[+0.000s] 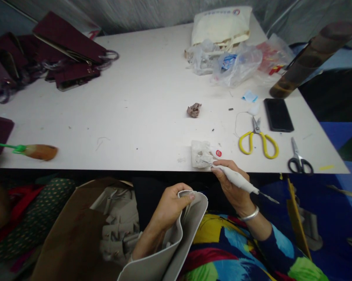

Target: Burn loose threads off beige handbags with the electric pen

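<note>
My left hand is closed on the rim of a light grey bag, which hangs open below the table's front edge; its lower part runs out of view. My right hand grips a slim tool with a white-wrapped handle, with a thin metal piece at either end. The tool's front tip meets a small whitish block at the table's edge. A white piece with a red round mark lies beside that block.
Yellow-handled scissors, small black scissors and a black phone lie right. Behind stand a dark bottle and plastic bags. Dark red bags and a brush are left; a carton holds grey pieces below.
</note>
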{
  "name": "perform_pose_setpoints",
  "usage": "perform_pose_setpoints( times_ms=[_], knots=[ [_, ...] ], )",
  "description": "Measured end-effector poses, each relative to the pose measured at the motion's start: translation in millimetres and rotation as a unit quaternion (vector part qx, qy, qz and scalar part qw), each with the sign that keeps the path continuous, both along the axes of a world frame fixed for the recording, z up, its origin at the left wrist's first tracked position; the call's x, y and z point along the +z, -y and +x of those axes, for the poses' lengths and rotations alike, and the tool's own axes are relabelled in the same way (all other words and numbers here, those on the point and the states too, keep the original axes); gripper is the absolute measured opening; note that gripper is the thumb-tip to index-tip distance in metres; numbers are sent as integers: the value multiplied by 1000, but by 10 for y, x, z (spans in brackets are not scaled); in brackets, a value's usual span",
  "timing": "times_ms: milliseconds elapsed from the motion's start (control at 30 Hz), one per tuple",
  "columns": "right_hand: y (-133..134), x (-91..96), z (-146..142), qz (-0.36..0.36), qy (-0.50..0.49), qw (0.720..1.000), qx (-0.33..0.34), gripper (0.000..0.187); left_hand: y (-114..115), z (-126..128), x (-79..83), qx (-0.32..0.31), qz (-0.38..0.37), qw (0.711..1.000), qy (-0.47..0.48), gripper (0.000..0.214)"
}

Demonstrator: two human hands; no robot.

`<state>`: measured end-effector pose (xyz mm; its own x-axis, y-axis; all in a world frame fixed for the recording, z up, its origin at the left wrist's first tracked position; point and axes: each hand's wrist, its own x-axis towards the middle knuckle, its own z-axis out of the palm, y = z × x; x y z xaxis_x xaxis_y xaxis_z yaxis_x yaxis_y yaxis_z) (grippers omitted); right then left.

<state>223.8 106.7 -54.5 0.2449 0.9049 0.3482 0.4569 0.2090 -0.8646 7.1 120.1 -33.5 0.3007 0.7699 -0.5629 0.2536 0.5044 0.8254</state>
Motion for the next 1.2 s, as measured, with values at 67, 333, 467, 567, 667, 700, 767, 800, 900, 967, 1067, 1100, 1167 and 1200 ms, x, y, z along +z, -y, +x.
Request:
perform_pose_setpoints(
  times_ms=[67, 333, 467, 567, 667, 700, 767, 800, 900, 967, 1067, 1100, 1167, 1200],
  knots=[
    [-15, 3, -13, 1, 8, 1000, -4, 23, 10, -1, -2, 3, -2, 1000, -4, 27],
    [18, 43, -2, 4, -8, 1000, -19, 28, 38, 2, 51, 12, -1, 1000, -9, 28],
    [96, 104, -22, -60, -178, 980, 68, 27, 54, 5, 103, -16, 13, 1000, -15, 28],
    [150, 111, -86, -118, -261, 946, 154, 31, 75, 13, 120, -35, 19, 999, -23, 28],
    [191, 83, -149, -143, -265, 939, 167, 32, 96, 14, 115, -45, 17, 999, -23, 30],
    [201, 72, -163, -145, -266, 939, 165, 32, 100, 13, 112, -46, 15, 999, -22, 30],
    [215, 54, -174, -148, -265, 939, 162, 32, 106, 10, 110, -45, 15, 999, -20, 30],
    [219, 48, -174, -148, -264, 939, 161, 31, 107, 8, 111, -44, 17, 999, -20, 30],
    [222, 49, -161, -150, -253, 942, 164, 30, 113, 8, 114, -42, 20, 999, -17, 30],
    [217, 59, -153, -153, -246, 942, 169, 30, 119, 11, 109, -39, 17, 999, -12, 30],
    [206, 71, -153, -155, -237, 943, 175, 31, 125, 18, 90, -36, 10, 999, -2, 31],
    [202, 71, -156, -154, -235, 943, 177, 31, 124, 20, 83, -36, 7, 999, 1, 31],
    [194, 63, -163, -155, -229, 944, 183, 30, 121, 24, 75, -33, 1, 999, 5, 31],
    [191, 56, -166, -156, -226, 943, 185, 29, 119, 26, 74, -30, -2, 1000, 7, 31]
  ],
)
